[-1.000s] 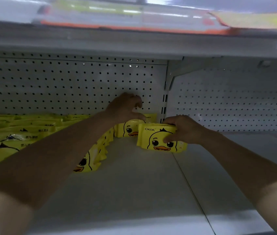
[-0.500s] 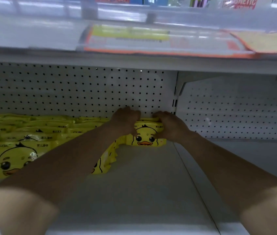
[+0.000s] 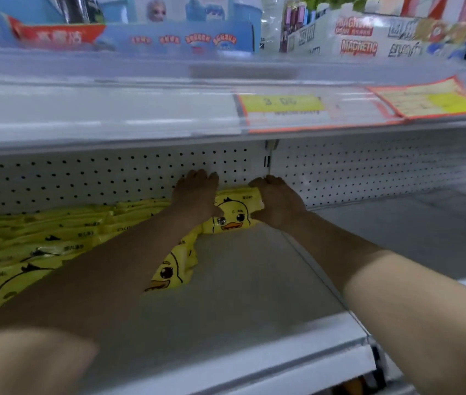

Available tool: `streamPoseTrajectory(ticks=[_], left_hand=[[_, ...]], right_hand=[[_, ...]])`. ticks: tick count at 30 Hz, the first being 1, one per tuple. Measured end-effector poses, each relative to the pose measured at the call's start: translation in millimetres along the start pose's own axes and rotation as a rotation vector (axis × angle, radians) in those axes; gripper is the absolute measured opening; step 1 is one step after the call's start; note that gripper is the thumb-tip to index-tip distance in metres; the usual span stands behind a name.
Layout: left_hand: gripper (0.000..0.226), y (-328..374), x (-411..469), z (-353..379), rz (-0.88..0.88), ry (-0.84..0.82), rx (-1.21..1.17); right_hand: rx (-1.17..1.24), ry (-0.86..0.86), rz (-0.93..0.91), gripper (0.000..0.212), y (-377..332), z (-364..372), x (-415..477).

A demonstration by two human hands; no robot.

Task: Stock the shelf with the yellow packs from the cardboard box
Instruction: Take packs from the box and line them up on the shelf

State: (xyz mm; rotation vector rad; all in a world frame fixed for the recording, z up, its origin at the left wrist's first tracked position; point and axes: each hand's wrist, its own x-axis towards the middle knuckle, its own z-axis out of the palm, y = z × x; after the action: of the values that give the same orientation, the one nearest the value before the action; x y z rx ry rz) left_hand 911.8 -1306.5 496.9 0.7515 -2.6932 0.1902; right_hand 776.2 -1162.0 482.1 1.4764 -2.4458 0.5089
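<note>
A yellow pack with a duck face (image 3: pixel 234 216) stands upright at the back of the white shelf (image 3: pixel 254 280), against the pegboard wall. My left hand (image 3: pixel 196 195) holds its left end, fingers up behind it and thumb on the front. My right hand (image 3: pixel 276 203) grips its right end, fingers curled over the top and thumb on the front. Several more yellow packs (image 3: pixel 40 238) fill the shelf's left part in rows, with one duck-face pack (image 3: pixel 173 269) at the row's right end. The cardboard box is out of view.
The upper shelf's edge (image 3: pixel 140 109) with yellow price tags (image 3: pixel 281 105) hangs low over my hands. Toy boxes stand on top of it. A seam (image 3: pixel 311 269) splits the shelf from the bare right-hand bay (image 3: pixel 397 232).
My right hand carried the pack from mid-shelf back to the pegboard wall, and my left hand came onto its left end. The camera tilted up, showing the upper shelf.
</note>
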Motion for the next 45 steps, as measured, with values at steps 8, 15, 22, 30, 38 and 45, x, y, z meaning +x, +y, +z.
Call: streamPoseTrajectory(ticks=[8, 15, 22, 30, 38, 45], left_hand=[[0.079, -8, -51, -41, 0.027, -0.052, -0.134], [0.071, -30, -128, -83, -0.085, -0.003, -0.225], [0.070, -40, -239, -125, -0.315, -0.055, -0.207], [0.070, -57, -414, -153, -0.479, -0.114, -0.158], [0.068, -112, -574, -196, -0.652, -0.105, -0.065], [0.060, -176, -686, -212, -0.804, -0.124, 0.027]], right_hand=[[-0.006, -0.008, 0.053, 0.071, -41, -37, -50], [0.036, -0.007, -0.031, 0.068, -99, -64, -88], [0.027, -0.114, -0.066, 0.068, -177, -85, -156], [0.051, -0.177, -0.248, 0.066, -268, -72, -269], [0.113, -0.257, -0.468, 0.070, -394, -61, -338], [0.172, -0.346, -0.673, 0.072, -520, -28, -378]])
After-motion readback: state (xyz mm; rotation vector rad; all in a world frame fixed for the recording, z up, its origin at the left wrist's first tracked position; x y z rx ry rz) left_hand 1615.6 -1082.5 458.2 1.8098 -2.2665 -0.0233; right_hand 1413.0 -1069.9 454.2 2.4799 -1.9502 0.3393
